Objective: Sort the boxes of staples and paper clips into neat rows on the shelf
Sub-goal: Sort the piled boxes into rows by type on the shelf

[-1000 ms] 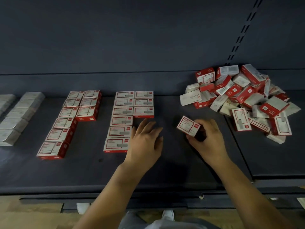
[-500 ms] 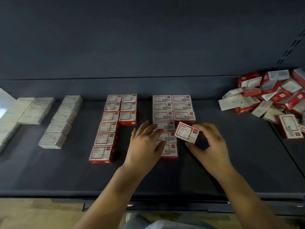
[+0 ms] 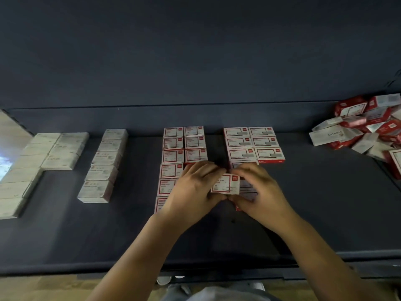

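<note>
box held over the red rows

red-and-white box [image 3: 225, 184] sits between both hands, label up, above the gap between the two red blocks. left hand [image 3: 193, 190] and right hand [image 3: 259, 190] pinch its left and right ends, fingers curled and close together. left red block [image 3: 184, 146] and right red block [image 3: 253, 144] lie in double rows on the dark shelf [image 3: 325, 203]. white box rows [image 3: 104, 164] far left; loose pile [image 3: 368, 127] far right.
</note>
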The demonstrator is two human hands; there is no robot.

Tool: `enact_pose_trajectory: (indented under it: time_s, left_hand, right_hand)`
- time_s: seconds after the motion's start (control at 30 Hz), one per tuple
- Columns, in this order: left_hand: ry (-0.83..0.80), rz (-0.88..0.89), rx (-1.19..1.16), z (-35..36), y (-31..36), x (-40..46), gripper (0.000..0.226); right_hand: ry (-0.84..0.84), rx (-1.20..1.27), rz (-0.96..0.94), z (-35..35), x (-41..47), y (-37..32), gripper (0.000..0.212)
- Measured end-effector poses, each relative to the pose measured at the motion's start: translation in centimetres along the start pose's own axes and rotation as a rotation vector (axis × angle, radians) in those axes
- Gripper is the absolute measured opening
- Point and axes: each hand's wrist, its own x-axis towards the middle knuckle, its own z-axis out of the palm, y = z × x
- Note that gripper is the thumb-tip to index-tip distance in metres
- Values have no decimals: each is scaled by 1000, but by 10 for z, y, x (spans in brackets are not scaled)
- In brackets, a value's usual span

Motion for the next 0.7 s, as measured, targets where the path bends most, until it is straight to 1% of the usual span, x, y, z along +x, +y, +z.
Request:
enact_pose_trajectory:
  time_s: [0.07,0.13,0.23,0.33,0.4,0.47,0.53,0.6,0.7]
  left_hand:
    - [8,-1,52,-3,-6,-1,49]
    - [-9,-53,99,-4,-13,-4,50]
    - [-100,-188,193,-7,-24,-7,50]
    - [-188,-262,215,-11,-27,-5,38]
    - [-262,-308,219,-12,-29,-4,42]
    - [-254,-325,217,-11,-30,-4,44]
    - [-232,-342,181,-13,-27,-4,43]
    - [-219,-336,177,-14,-25,-4,43]
    - [-178,-319,165,-14,-26,-5,41]
  right_hand:
    - [16,-42,6,6,2,-3,51]
    - [36,-89,44,10,4,-5,52]
    - [69,-110,114,13,4,-7,50]
    - [83,-121,143,13,2,-7,49]
    - [85,-130,174,14,-1,-7,51]
    - [90,-139,208,14,-3,-6,51]
    - [111,-153,191,15,-6,-6,48]
    - [141,-169,162,15,-9,-8,44]
    - [163,-194,191,13,-14,-8,43]
